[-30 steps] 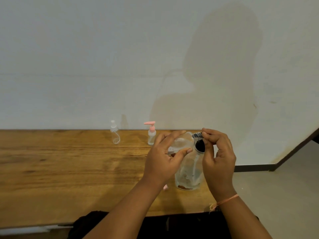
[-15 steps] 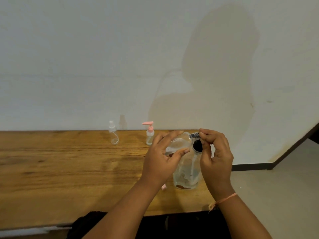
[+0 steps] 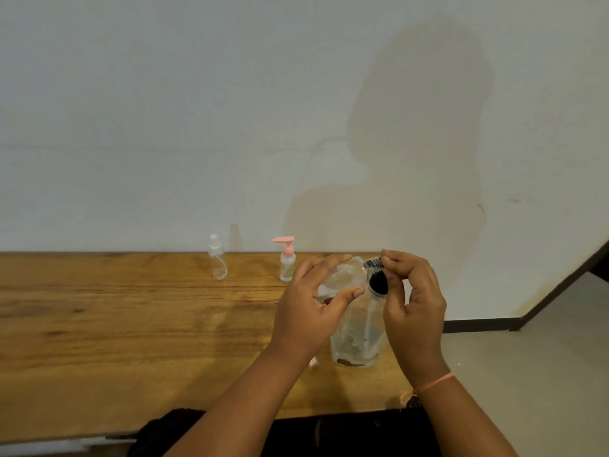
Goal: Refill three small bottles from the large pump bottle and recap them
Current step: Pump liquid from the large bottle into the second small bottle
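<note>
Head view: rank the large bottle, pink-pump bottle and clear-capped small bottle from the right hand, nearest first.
1. Large bottle: right hand pinches its black top.
2. Pink-pump bottle: back, to the left.
3. Clear-capped small bottle: farthest left.

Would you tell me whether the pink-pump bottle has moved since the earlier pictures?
No; the pink-pump bottle keeps its spot at the back edge of the table.

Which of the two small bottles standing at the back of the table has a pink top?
The pink-pump bottle, standing nearer the large bottle; the other, the clear-capped bottle, has no pink at all.
</note>
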Demonstrator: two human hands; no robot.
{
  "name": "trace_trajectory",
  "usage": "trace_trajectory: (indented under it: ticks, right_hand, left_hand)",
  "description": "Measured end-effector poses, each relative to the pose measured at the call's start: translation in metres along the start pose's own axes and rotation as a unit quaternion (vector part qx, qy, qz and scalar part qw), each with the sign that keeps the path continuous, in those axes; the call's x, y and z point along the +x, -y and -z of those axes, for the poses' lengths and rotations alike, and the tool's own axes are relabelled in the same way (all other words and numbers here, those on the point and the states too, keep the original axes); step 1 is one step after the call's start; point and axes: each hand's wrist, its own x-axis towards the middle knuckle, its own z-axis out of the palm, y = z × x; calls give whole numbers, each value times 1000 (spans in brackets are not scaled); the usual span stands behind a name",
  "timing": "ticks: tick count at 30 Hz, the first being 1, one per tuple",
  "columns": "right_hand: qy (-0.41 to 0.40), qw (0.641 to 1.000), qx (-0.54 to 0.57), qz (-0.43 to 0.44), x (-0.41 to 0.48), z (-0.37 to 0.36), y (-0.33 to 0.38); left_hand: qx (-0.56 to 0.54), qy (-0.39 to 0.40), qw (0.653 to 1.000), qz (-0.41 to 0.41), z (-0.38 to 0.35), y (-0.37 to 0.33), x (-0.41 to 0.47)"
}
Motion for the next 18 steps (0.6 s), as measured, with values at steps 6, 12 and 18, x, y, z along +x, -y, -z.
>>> trace_trajectory:
  ticks: [6,12,18]
  right_hand:
    - [-3,1000,-1,-8,3,7,11]
    - [16,1000,-26,-6,1,3,1]
    - [7,1000,10,-10,1,3,2]
  left_hand:
    - [-15,-9,999,-34,0,-2,-1]
    - [-19,-1,1000,-25,1,2,1]
    - [-18,0,1000,-23,0,4,1]
